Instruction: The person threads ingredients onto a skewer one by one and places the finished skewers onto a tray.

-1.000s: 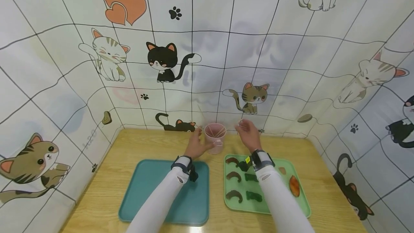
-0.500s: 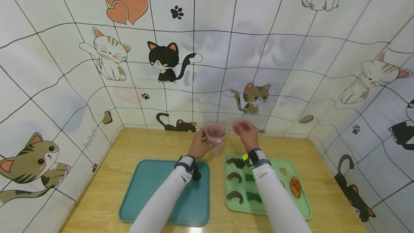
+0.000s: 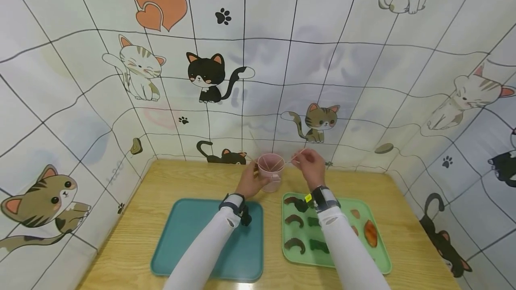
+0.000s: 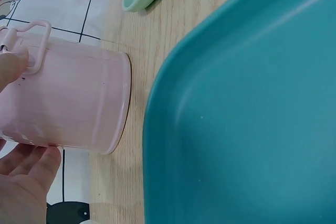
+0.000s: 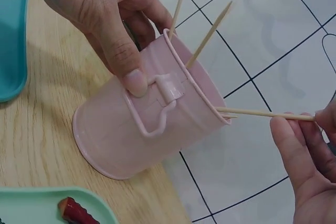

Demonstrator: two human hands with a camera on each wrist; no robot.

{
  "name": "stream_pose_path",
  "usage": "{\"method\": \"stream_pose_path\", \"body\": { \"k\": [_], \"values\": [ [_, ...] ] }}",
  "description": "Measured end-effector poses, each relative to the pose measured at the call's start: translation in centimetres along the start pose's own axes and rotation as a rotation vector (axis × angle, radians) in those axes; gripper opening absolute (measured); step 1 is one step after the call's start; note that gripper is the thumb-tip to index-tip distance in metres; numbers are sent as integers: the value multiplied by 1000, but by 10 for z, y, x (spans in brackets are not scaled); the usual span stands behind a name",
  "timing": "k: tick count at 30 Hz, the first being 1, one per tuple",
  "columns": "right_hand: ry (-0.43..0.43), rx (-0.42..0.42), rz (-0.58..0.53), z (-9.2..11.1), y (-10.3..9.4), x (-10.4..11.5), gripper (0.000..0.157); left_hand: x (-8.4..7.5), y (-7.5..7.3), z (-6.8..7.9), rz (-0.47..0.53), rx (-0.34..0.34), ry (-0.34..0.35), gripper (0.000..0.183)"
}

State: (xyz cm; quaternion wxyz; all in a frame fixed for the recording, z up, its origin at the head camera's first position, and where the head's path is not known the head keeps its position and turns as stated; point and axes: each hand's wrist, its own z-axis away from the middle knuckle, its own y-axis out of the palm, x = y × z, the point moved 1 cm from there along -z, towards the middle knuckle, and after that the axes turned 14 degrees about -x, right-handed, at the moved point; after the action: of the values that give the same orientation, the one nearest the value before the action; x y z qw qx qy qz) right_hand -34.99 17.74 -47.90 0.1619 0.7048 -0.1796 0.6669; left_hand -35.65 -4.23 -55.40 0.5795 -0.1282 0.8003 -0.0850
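The pink bucket (image 4: 68, 95) stands on the table (image 3: 185, 180), beyond the teal tray (image 3: 193, 232) and the green tray (image 3: 308, 232). The left hand (image 3: 251, 181) holds the bucket: its grip curls around the wall, with the thumb beside the wire handle (image 5: 145, 129). The right hand (image 3: 312, 164) maintains a pinch grip, thumb against fingers, on one wooden stick (image 5: 262, 113); the opposite end of this stick lies at the bucket's rim. Other sticks (image 5: 211, 34) project from the mouth.

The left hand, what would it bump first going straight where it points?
The pink bucket, which it is touching. Beyond that, probably the cat-print wall, though depth is hard to judge.
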Motion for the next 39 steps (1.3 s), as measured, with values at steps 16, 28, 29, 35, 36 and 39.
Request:
{"method": "stream_pose_path", "body": {
  "k": [16, 28, 29, 35, 36, 39],
  "values": [
    [-95, -25, -108, -3, -26, 34, 30, -17, -8, 2, -18, 9, -12, 78],
    [-135, -47, -215, 6, -63, 73, 30, -26, -43, 26, 33, -26, -197, 91],
    [-143, -44, -219, 9, -66, 76, 30, -26, -46, 28, 52, -29, -202, 91],
    [-175, -8, -270, 27, -79, 88, 31, -41, -66, 51, 129, -35, -183, 87],
    [-173, 1, -277, 31, -81, 88, 32, -46, -68, 55, 138, -32, -176, 85],
    [-141, 25, -299, 42, -86, 86, 32, -58, -72, 69, 153, -7, -137, 78]
  ]
}}
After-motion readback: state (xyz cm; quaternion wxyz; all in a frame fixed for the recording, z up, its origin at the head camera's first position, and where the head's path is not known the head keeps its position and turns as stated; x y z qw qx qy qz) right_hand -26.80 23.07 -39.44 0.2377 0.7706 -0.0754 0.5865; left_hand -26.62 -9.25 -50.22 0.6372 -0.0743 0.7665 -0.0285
